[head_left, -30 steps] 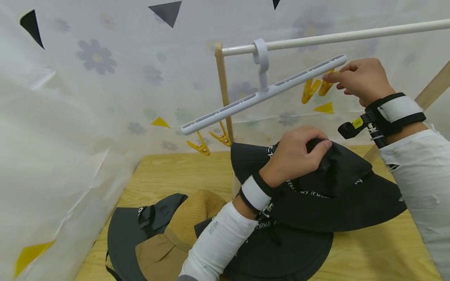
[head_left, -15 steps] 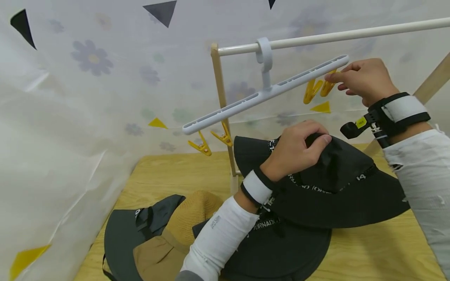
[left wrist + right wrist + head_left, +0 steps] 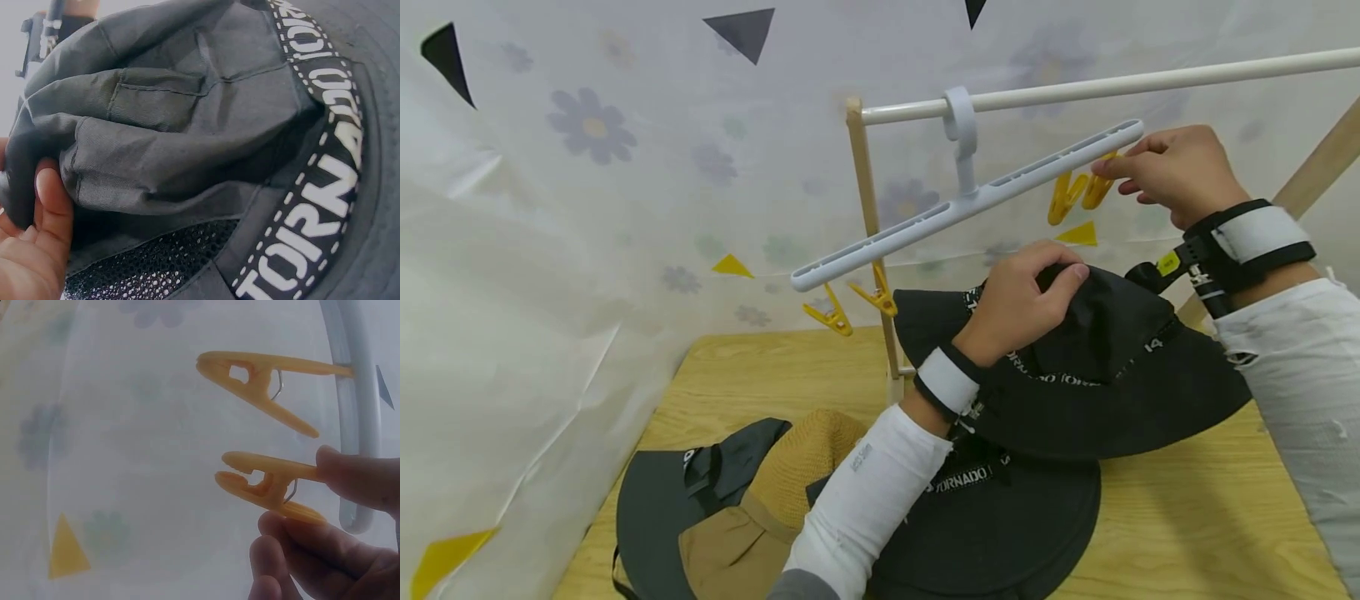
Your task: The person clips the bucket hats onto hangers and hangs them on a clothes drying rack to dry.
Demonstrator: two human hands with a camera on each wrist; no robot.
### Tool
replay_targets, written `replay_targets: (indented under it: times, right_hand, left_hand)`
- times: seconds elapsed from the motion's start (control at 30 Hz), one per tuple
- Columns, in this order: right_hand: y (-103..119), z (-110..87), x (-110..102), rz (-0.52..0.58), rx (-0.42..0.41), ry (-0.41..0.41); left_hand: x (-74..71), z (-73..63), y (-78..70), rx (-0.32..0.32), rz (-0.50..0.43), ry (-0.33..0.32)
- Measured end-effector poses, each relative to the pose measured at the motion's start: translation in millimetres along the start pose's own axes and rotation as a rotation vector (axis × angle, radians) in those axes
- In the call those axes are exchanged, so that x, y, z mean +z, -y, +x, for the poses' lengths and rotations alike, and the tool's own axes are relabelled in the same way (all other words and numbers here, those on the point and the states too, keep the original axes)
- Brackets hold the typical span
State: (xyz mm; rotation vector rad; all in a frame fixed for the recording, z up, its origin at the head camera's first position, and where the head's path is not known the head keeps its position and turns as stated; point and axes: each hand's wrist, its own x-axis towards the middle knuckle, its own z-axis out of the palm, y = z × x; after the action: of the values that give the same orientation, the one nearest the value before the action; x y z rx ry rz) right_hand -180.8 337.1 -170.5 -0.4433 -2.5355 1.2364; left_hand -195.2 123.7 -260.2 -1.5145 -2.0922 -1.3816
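My left hand (image 3: 1022, 296) pinches the crown of a black bucket hat (image 3: 1120, 333), lifted over the table with its brim spread out below. The left wrist view shows the cloth gathered between thumb and fingers, near a white-lettered band (image 3: 319, 206). At the upper right my right hand (image 3: 1180, 171) squeezes the handles of a yellow clothespin (image 3: 269, 487), whose tips are parted with nothing between them. That clothespin hangs at the right end of a white hanger (image 3: 962, 204). Beside it hangs another yellow clothespin (image 3: 250, 375), its tips closed.
The hanger hooks over a white rod (image 3: 1120, 87) on a wooden post (image 3: 868, 183). Two more yellow clothespins (image 3: 829, 315) hang from its left end. A dark hat (image 3: 985, 533), a straw-and-tan hat (image 3: 808, 458) and a grey hat (image 3: 655, 508) lie on the wooden table (image 3: 760, 367).
The left hand has raised the black bucket hat a little toward the hanger, uncovering more of the dark hat beneath. The right hand keeps its squeeze on the clothespin.
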Motion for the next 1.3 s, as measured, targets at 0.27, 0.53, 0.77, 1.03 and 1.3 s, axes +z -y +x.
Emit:
replay_targets:
  times: [0.27,0.53,0.77,1.03,1.3]
  right_hand:
    - [11,2.4,5,0.038,-0.02,-0.016]
    - [19,4.7,3,0.073,-0.021,-0.031]
    - [19,2.7,5,-0.015,-0.038,-0.023]
    - [19,0.3,7,-0.091,0.001,0.0]
    - [18,-0.9,10,-0.072,0.003,-0.007]
  left_hand:
    - [-4.0,15.6,14.0,-0.053,-0.029,-0.035]
    - [-4.1,19.1,22.7,-0.127,-0.033,-0.028]
    - [1.2,16.0,35.9,-0.156,-0.04,-0.046]
    - [4.4,17.8,47.2,-0.199,-0.068,-0.07]
    - [4.6,20.6,58.0,-0.318,-0.097,-0.084]
